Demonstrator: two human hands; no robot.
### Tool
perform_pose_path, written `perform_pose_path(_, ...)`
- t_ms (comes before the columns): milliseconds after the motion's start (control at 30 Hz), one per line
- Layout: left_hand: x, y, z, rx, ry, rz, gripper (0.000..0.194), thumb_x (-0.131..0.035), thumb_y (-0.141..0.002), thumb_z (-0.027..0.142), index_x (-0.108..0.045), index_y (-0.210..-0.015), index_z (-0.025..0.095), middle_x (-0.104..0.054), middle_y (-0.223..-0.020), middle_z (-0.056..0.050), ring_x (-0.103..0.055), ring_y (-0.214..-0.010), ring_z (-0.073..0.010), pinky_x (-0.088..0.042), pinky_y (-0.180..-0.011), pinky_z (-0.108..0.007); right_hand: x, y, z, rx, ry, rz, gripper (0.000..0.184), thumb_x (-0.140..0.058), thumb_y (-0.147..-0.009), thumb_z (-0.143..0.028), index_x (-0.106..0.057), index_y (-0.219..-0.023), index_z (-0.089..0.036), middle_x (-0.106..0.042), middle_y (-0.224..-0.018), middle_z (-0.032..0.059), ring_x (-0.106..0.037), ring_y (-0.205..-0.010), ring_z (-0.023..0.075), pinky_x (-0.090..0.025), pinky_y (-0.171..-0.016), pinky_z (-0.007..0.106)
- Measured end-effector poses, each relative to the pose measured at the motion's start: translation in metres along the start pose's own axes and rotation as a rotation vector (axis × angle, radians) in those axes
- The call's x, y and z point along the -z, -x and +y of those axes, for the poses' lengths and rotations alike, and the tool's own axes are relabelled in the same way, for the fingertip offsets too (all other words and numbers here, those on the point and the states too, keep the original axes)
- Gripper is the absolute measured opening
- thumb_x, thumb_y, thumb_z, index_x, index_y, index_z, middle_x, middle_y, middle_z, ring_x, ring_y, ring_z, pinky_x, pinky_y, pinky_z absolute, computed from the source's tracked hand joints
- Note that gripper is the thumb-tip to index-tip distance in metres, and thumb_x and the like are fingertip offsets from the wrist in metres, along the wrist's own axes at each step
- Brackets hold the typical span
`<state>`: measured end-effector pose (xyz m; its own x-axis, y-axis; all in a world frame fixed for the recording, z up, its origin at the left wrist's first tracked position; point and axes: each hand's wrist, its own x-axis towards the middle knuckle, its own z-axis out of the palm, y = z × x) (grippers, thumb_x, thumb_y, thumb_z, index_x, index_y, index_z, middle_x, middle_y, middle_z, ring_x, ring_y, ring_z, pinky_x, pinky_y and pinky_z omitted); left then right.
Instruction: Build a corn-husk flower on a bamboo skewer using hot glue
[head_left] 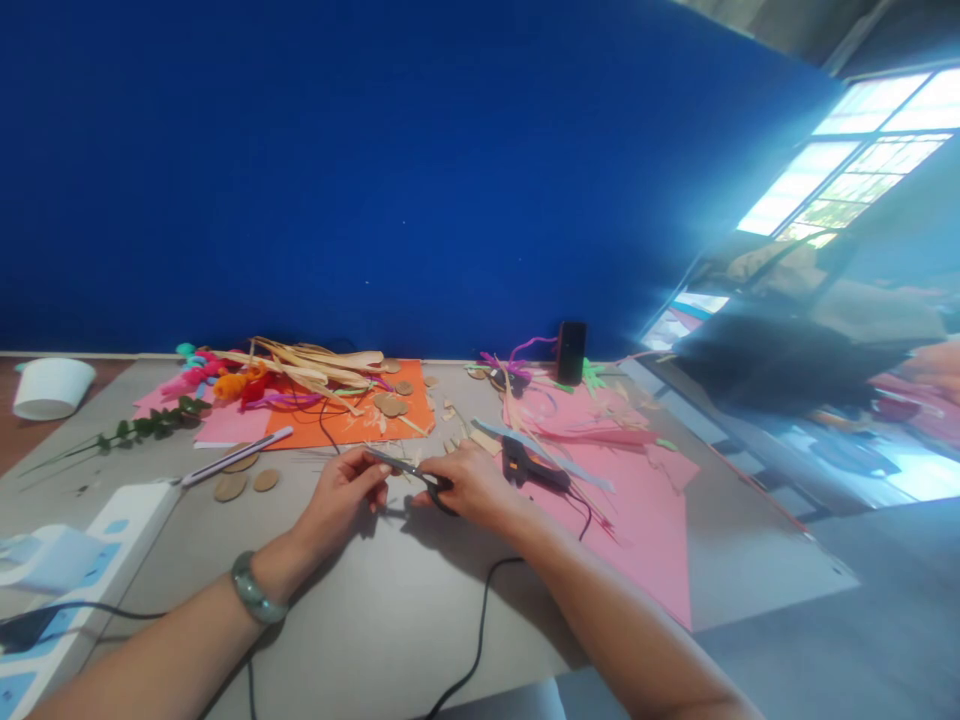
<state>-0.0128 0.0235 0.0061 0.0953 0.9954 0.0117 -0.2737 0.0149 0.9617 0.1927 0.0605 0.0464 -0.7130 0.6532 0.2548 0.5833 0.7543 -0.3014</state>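
My right hand [476,485] is closed round the handles of a pair of scissors [405,466], its blades pointing left toward my other hand. Thumb and fingers of my left hand [349,492] are pinched together right beside the blade tips. Whatever they hold is too small to make out. Just beyond both hands lie thin scraps and an orange sheet [300,428] with round wooden slices [390,405] on it. A black hot glue gun [534,468] rests to the right of my right hand, on a pink sheet [637,545].
Straw-coloured strips [322,365] and coloured pipe cleaners [232,385] lie at the back. A pen [236,457], a leafy sprig [154,423], a white cup [54,390] and a power strip [127,535] are left. A phone [571,350] stands against the blue partition [375,180]. A black cable [484,625] crosses the front.
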Motion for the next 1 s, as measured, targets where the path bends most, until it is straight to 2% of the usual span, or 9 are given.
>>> perform_pose_path(367, -0.0003, 0.0006, 0.0004, -0.016, 0.015, -0.016, 0.014, -0.066, -0.079, 0.029, -0.062, -0.078, 0.015, -0.058, -0.052, 0.002, -0.05, -0.045, -0.0084, -0.039, -0.044, -0.019, 0.0008, -0.0009, -0.0026, 0.003, -0.01, 0.015, 0.024, -0.072, -0.076, -0.042, -0.067, -0.073, -0.019, -0.062, -0.056, -0.0026, -0.047, -0.051, 0.0103, -0.03, -0.065, 0.024)
perform_pose_path(767, 0.0016, -0.0002, -0.0009, -0.005, -0.034, -0.015, 0.016, -0.066, -0.079, 0.03, -0.063, -0.079, 0.014, -0.058, -0.052, 0.002, -0.049, -0.044, -0.0084, -0.039, -0.044, -0.02, -0.0031, -0.0005, 0.0015, -0.01, 0.035, -0.005, 0.023, -0.071, -0.076, -0.044, -0.07, -0.08, -0.021, -0.065, -0.058, -0.0008, -0.049, -0.053, 0.0118, -0.03, -0.065, 0.025)
perform_pose_path(867, 0.0017, -0.0016, -0.0009, 0.008, -0.017, -0.004, 0.017, -0.067, -0.078, 0.031, -0.063, -0.077, 0.015, -0.058, -0.052, 0.002, -0.05, -0.044, -0.0084, -0.038, -0.043, -0.019, -0.0013, -0.0009, 0.0003, -0.086, 0.014, 0.005, 0.024, -0.07, -0.077, -0.044, -0.07, -0.081, -0.021, -0.066, -0.061, -0.0002, -0.051, -0.055, 0.0125, -0.032, -0.064, 0.024)
perform_pose_path(1000, 0.0027, -0.003, -0.0022, 0.028, 0.022, 0.019, 0.018, -0.069, -0.076, 0.032, -0.061, -0.074, 0.015, -0.06, -0.055, 0.001, -0.051, -0.045, -0.0086, -0.038, -0.042, -0.019, 0.0039, -0.0019, 0.0037, -0.363, 0.085, 0.041, 0.022, -0.066, -0.08, -0.043, -0.07, -0.089, -0.023, -0.07, -0.071, 0.0017, -0.057, -0.064, 0.0161, -0.032, -0.062, 0.025)
